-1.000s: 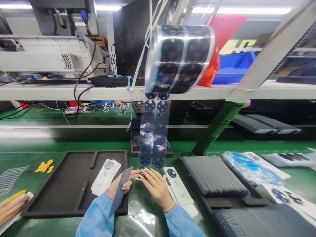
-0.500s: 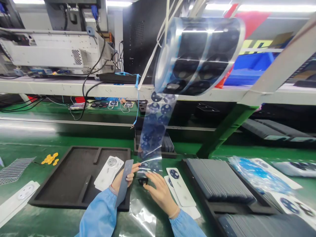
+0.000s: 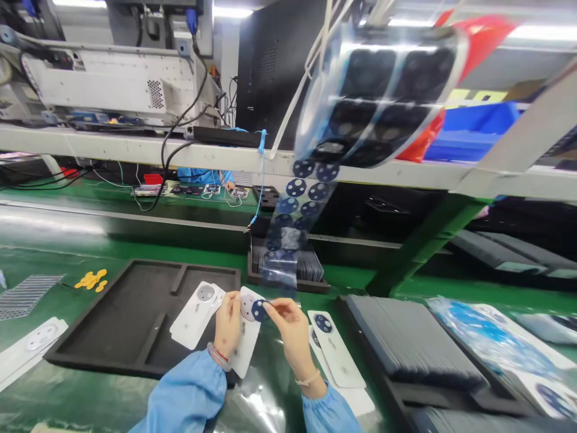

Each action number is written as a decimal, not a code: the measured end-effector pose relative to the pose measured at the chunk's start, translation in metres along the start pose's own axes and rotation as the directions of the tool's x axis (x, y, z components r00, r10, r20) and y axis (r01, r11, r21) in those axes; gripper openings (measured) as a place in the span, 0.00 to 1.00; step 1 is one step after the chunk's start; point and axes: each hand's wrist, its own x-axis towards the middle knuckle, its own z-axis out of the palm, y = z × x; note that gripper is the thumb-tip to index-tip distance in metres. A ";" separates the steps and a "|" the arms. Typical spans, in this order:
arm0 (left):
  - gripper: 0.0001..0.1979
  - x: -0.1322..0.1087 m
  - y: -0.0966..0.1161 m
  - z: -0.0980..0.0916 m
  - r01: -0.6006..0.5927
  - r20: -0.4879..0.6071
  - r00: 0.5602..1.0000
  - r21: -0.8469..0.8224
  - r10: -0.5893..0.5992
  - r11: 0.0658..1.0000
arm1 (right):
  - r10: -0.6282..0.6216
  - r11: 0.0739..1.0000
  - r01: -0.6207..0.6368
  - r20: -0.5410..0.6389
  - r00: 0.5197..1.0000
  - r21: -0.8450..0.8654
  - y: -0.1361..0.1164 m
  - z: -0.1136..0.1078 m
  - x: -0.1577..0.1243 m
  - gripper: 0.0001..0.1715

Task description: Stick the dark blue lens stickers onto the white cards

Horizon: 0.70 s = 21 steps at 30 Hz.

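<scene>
Gripping left hand: closed on the left edge of a white panel, held at a slant at the right side of the black tray
Right hand: thumb and fingers pinching the right edge of a dark blue disc
Dark blue disc: at the held panel's upper right, partly overlapping its pale round patch in this view; whether the two touch cannot be told
Paired panels: white, overlapping, lying over the tray's right part
Clear strip: hanging from a roll, bearing dark discs in two columns, its lower end beyond the hands
Finished-looking panel: right of the right hand, dark round patch at its top, lying over another white panel
Grey plates: packed in a row farther right on the tabletop
</scene>
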 end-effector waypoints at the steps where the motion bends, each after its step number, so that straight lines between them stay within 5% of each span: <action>1: 0.15 -0.002 0.000 0.001 -0.032 -0.008 0.999 0.039 0.033 0.999 | -0.003 1.000 0.003 -0.028 1.000 0.007 0.005 0.003 0.001 0.19; 7: 0.12 -0.011 -0.001 0.003 -0.079 -0.032 0.996 0.174 0.085 0.982 | -0.139 0.990 0.131 -0.192 0.972 -0.055 0.007 0.005 -0.007 0.15; 13: 0.14 -0.020 0.003 0.009 -0.001 0.057 0.998 0.163 -0.009 0.987 | -0.109 0.988 0.095 -0.117 0.987 -0.122 0.016 0.006 -0.015 0.15; 21: 0.14 -0.025 -0.001 0.012 0.001 0.129 0.991 0.188 -0.025 0.982 | -0.091 0.990 0.072 -0.159 0.983 -0.124 0.022 0.001 -0.019 0.15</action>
